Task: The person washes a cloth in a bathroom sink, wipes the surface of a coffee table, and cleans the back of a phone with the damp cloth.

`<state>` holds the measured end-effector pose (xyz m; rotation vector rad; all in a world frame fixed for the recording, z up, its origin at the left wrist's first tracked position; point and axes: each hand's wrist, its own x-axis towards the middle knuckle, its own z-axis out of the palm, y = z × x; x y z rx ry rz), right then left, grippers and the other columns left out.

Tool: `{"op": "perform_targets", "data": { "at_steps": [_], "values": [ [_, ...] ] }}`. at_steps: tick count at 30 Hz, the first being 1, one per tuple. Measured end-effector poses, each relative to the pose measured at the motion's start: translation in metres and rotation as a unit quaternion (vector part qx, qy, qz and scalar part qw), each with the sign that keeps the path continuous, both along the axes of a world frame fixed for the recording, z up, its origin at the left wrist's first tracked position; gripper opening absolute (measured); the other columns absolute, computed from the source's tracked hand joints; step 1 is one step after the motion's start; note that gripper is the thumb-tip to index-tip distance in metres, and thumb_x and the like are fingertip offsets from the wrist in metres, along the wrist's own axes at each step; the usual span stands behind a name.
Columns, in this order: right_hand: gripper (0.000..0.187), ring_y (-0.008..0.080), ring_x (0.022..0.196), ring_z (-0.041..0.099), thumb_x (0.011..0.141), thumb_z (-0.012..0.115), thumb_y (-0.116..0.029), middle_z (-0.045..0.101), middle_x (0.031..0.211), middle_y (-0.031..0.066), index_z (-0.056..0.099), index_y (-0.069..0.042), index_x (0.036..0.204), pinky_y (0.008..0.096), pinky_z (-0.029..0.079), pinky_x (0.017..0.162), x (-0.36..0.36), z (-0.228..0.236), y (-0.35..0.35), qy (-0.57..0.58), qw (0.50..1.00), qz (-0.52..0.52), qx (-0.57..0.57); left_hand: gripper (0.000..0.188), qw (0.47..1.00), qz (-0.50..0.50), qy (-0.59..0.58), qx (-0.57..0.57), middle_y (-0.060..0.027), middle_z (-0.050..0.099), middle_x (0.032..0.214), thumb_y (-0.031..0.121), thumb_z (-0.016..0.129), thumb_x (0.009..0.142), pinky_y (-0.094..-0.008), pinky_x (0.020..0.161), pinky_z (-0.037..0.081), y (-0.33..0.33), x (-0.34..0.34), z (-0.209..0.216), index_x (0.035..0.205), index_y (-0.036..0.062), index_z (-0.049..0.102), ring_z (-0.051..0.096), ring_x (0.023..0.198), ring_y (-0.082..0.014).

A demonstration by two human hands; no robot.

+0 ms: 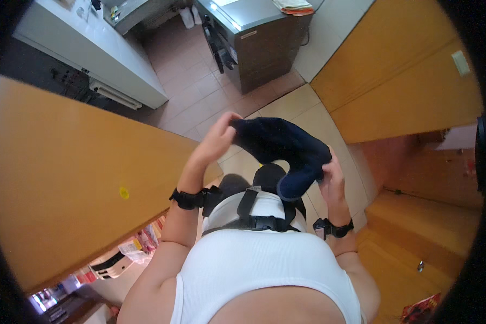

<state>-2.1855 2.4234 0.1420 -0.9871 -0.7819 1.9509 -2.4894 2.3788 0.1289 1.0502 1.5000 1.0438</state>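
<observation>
A dark navy piece of cloth [278, 137], bent into a curve like a long sock, hangs stretched between my hands in front of my waist. My left hand [220, 139] is closed on its left end, fingertips partly hidden by the fabric. At the right bend my right hand [333, 175] grips the cloth between thumb and fingers. The lower end of the cloth, with a paler edge, droops below my right hand toward my lap. What kind of garment it is, I cannot tell.
To the left stands a large wooden door panel [81, 178]; to the right are wooden doors [399, 70]. A dark cabinet [270, 54] with folded cloths [294, 6] on top is ahead. A white-sided counter [102, 48] is at far left, and pale floor tiles [297, 105] lie below.
</observation>
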Motion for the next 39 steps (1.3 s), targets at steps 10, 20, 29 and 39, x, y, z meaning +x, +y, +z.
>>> {"op": "perform_targets", "data": {
  "at_steps": [10,20,29,39],
  "values": [
    [0.023,0.0336,0.065,0.053,0.067,0.068,0.001,0.054,0.073,0.0171,0.053,-0.003,0.084,0.0336,0.045,0.061,-0.129,0.03,0.16,-0.322,0.783,0.351,0.399,0.027,0.89,0.109,0.423,-0.132,-0.0143,0.065,0.093,0.004,0.072,0.067,-0.0423,0.08,0.048,0.05,-0.117,-0.05,0.093,0.0069,0.066,0.06,0.095,-0.0345],
    [0.029,0.0372,0.08,0.06,0.07,0.067,0.002,0.06,0.089,0.0153,0.055,-0.006,0.096,0.0427,0.049,0.068,-0.333,0.014,0.24,-0.251,0.672,0.448,0.534,0.041,0.909,0.182,0.374,-0.029,-0.0143,0.066,0.108,-0.006,0.053,0.075,-0.0425,0.086,0.047,0.122,-0.266,-0.122,0.109,0.0117,0.068,0.058,0.099,-0.0363],
    [0.024,0.0397,0.081,0.057,0.072,0.067,0.002,0.058,0.085,0.0178,0.054,-0.003,0.092,0.0426,0.047,0.069,-0.488,0.01,0.303,-0.228,0.688,0.478,0.497,0.036,0.94,0.143,0.271,-0.15,-0.0179,0.068,0.095,-0.003,0.063,0.069,-0.041,0.078,0.051,0.153,-0.402,-0.168,0.103,0.0082,0.068,0.065,0.09,-0.0353],
    [0.017,0.0411,0.078,0.056,0.075,0.062,0.001,0.057,0.08,0.0195,0.051,-0.001,0.088,0.0417,0.045,0.067,-0.69,0.001,0.443,-0.149,0.701,0.49,0.496,0.013,0.912,0.164,0.349,-0.14,-0.0182,0.065,0.079,0.007,0.065,0.071,-0.0385,0.076,0.049,0.248,-0.6,-0.127,0.082,0.0009,0.068,0.062,0.086,-0.0361]
  ]
}}
